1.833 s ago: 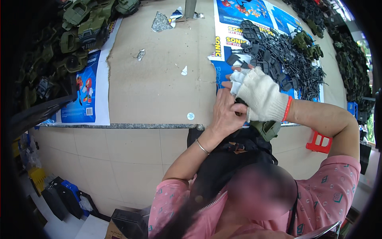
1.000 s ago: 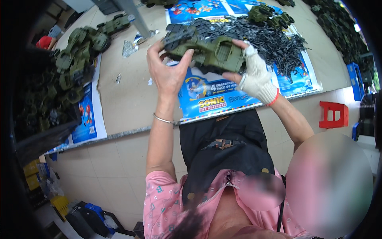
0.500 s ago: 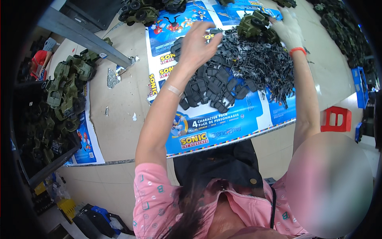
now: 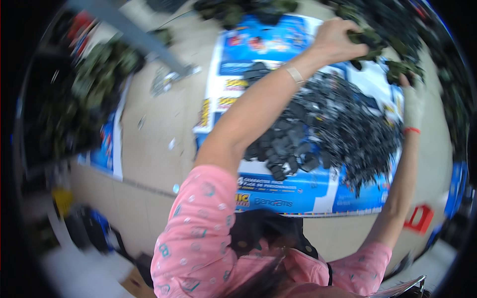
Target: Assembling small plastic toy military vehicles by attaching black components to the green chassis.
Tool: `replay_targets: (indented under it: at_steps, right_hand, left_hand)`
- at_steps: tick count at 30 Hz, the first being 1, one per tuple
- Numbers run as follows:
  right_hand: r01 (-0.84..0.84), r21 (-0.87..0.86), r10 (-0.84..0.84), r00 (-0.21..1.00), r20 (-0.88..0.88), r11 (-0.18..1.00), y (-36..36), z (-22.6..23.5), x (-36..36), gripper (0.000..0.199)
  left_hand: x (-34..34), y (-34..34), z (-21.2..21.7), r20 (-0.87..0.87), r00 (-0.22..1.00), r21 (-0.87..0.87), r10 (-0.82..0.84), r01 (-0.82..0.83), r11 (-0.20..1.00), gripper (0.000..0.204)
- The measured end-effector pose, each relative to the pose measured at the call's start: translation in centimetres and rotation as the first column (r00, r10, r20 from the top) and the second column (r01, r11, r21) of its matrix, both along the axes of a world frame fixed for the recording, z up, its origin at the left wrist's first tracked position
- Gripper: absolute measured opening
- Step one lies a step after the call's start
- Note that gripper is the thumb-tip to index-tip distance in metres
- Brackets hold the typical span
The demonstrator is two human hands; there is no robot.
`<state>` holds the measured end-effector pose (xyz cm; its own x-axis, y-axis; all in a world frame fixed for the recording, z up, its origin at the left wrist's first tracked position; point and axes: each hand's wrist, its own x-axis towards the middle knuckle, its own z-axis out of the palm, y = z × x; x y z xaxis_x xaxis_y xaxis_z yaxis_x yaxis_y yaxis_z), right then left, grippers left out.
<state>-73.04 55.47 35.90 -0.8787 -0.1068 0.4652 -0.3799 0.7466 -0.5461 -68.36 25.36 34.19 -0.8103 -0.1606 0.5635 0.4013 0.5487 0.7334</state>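
Motion blurs the picture. My left hand [image 4: 339,41] reaches across to the far right, its fingers closed round an olive-green toy vehicle [image 4: 368,45]. My right hand [image 4: 413,102], in a pale glove with a red band at the wrist, is at a second green toy vehicle [image 4: 401,70], thumb against it; its other fingers are mostly hidden. Below my left forearm lies a heap of small dark grey parts [image 4: 348,126]. Flat black pieces [image 4: 285,141] sit at its left side. Both lie on a blue and white printed sheet [image 4: 278,198].
More green toy vehicles stand at the far edge [image 4: 243,12] and in a pile at the left [image 4: 107,69]. A grey metal post [image 4: 144,42] rises from the table at the left. Scraps [image 4: 161,82] lie near its foot. A red plastic stool [image 4: 419,219] stands at the lower right.
My left hand has moved right, from over the black pieces to a green toy vehicle. My right hand has shifted right too. The whole view has swung.
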Motion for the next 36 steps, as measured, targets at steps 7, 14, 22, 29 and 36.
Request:
replay_targets:
  at_steps: [7, 14, 22, 29, 36]
  right_hand:
    - [-0.245, 0.488, 0.250, 0.967, 0.056, 0.838, -8.7, -0.4, -7.5, 0.052]
    - [-0.587, 0.481, 0.643, 0.763, 0.061, 0.651, -15.2, 0.4, 13.4, 0.033]
    - [-0.716, 0.337, 0.694, 0.690, 0.209, 0.611, -22.4, 1.8, 24.6, 0.028]
    - [-0.565, 0.375, 0.450, 0.820, 0.353, 0.735, -19.9, -2.2, 30.1, 0.020]
    - [-0.524, 0.498, 0.509, 0.842, 0.178, 0.691, -24.8, -2.0, 28.4, 0.023]
  left_hand:
    - [2.9, -8.6, -0.2, -0.357, 0.850, 0.039, 0.389, -0.402, 0.915, 0.059]
    - [29.3, -33.6, 3.0, -0.474, 0.551, -0.502, 0.687, -0.810, 0.303, 0.050]
    - [39.8, -58.3, 6.4, 0.173, 0.259, -0.880, 0.950, -0.392, 0.267, 0.108]
    - [39.6, -43.8, 4.2, 0.208, 0.300, -0.859, 0.931, -0.400, 0.321, 0.080]
    - [40.0, -38.6, 0.9, 0.411, 0.384, -0.595, 0.827, -0.574, 0.562, 0.094]
